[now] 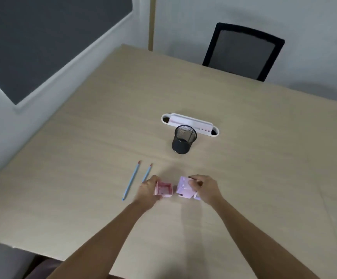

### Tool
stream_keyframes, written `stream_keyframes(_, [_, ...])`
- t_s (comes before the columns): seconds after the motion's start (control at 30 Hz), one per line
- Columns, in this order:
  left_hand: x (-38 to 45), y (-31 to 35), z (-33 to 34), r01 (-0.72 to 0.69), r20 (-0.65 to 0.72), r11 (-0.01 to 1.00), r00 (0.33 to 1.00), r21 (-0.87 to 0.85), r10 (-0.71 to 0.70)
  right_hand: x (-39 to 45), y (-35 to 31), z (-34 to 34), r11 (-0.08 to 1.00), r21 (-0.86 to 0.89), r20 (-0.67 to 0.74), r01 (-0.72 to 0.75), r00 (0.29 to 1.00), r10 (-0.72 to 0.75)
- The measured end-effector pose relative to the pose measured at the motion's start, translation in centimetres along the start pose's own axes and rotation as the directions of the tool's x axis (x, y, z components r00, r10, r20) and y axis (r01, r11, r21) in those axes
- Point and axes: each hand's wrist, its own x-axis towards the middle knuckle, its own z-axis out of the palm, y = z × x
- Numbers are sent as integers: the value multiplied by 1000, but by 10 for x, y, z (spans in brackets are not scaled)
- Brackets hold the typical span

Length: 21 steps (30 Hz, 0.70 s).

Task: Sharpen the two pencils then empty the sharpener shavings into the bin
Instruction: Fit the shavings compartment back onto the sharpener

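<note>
Gripping a small pink open-topped plastic drawer (163, 190), the left hand (148, 191) curls its fingers around the drawer's left wall, thumb and fingers clamped on it just above the pale wooden table (244, 178). Reddish shavings show inside the drawer. Just to the right of that hand, close beside the drawer but apart from it, the right hand (204, 188) closes over a lilac box-shaped plastic pencil sharpener body (183, 188), fingers pressed to its top and right side; whether the body rests on the table or is lifted clear cannot be told.

Two light-blue pencils with reddish tips lie to the left of the left hand. The nearer pencil (147, 172) runs up and away from that hand's knuckles, its lower end hidden behind them. The farther pencil (131, 180) lies alongside it, further left, roughly parallel and not touching.

Beyond both hands, well apart from them, stands a black wire-mesh cylindrical bin (183, 140), upright and open at the top. Directly behind it a white oval plastic cable tray (189, 123) is set into the table. At the table's far edge, to the right, stands a black mesh-backed office chair (242, 51).
</note>
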Motion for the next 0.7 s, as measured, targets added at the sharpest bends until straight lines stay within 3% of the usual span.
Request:
stream_keyframes(0.4, [21,0,23,-91,1,980,996,-176,92,10,6,0,995,63,68,-71,995,67])
stream_keyframes(0.7, [20,7,24,-120,67,976,989,-182,134,10,5,1,995,58,62,-83,995,79])
